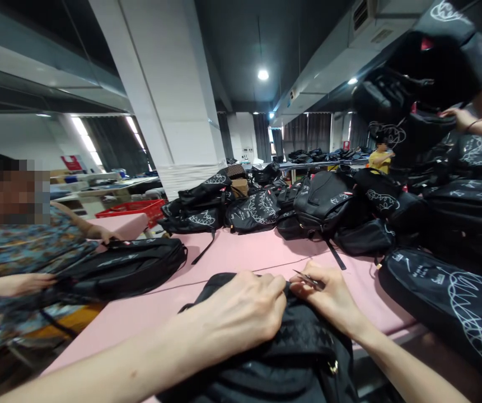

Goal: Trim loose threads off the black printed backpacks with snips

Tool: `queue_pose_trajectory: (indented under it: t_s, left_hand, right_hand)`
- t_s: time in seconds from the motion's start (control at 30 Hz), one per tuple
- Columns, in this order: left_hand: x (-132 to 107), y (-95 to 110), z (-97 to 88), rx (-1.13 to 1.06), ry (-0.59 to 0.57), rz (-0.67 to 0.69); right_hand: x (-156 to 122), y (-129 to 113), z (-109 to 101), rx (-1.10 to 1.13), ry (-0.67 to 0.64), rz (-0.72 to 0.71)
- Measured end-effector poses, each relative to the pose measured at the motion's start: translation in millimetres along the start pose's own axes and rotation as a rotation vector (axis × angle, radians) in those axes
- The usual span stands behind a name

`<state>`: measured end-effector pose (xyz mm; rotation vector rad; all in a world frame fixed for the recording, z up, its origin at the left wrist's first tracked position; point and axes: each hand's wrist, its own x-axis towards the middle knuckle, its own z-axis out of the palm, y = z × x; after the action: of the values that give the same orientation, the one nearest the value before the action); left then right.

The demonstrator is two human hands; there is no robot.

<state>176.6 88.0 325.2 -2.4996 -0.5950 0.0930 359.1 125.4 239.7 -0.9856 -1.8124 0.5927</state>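
Observation:
A black backpack point(282, 369) lies in front of me at the near edge of the pink table, its patterned panel and a small gold zipper pull point(333, 367) showing. My left hand point(249, 305) is closed over the backpack's upper part, knuckles up, gripping its fabric; the fingertips are hidden. Just to the right, my right hand point(328, 294) is closed around small metal thread snips point(308, 278), their pointed tip facing left toward my left hand. Its fingers also touch the top of the backpack.
Black backpacks with white scribble prints point(261, 210) are piled along the far side of the pink table point(241, 249). Another backpack point(450, 308) lies at right. A co-worker at left handles a backpack point(127, 268); another person's hands lift backpacks point(438, 84) at upper right. A pillar point(169, 84) stands behind.

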Motion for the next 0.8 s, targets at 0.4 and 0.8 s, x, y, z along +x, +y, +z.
queue_pose_trajectory:
  t_s: [0.4, 0.8]
  left_hand:
    - [-20.5, -4.2, 20.3, -0.171, 0.35, -0.251]
    - [-5.2, -0.8, 17.1, -0.112, 0.157, -0.104]
  right_hand:
    - [-1.1, -1.9, 1.0, -0.014, 0.032, -0.088]
    - [-0.5, 2.3, 1.7, -0.06, 0.049, -0.077]
